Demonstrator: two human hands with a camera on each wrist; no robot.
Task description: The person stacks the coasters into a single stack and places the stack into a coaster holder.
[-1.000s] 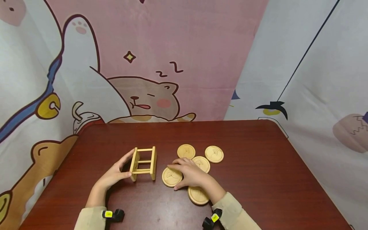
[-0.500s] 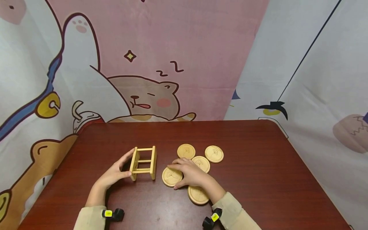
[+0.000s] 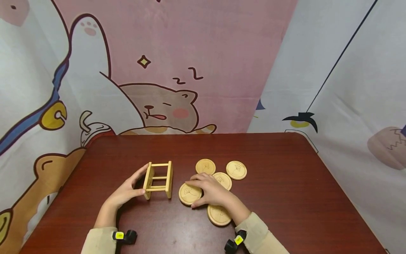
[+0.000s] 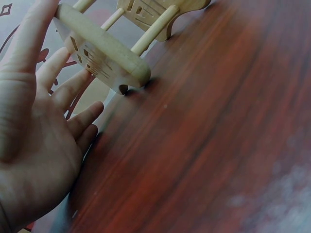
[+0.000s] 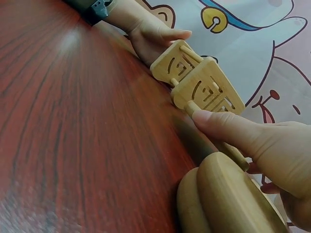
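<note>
In the head view a small wooden coaster rack (image 3: 158, 180), two slotted side panels joined by dowels, stands left of centre. My left hand (image 3: 125, 192) holds its left panel, the thumb at the near edge and a finger at the far edge. The left wrist view shows the other fingers against the panel's outer face. My right hand (image 3: 211, 190) pinches a round wooden coaster (image 3: 188, 194) engraved with a leaf, thumb near and fingers far. Another coaster (image 3: 223, 181) is partly hidden behind that hand, and two coasters lie stacked (image 5: 233, 194) below the wrist.
Two more coasters, one (image 3: 205, 166) at the back and one (image 3: 236, 170) to its right, lie flat on the dark red table (image 3: 285, 197). A printed cartoon cloth (image 3: 222, 53) hangs behind the table.
The right hand and its pinched coaster have shifted very slightly away from the near table edge. The left hand and the rack show no visible movement.
</note>
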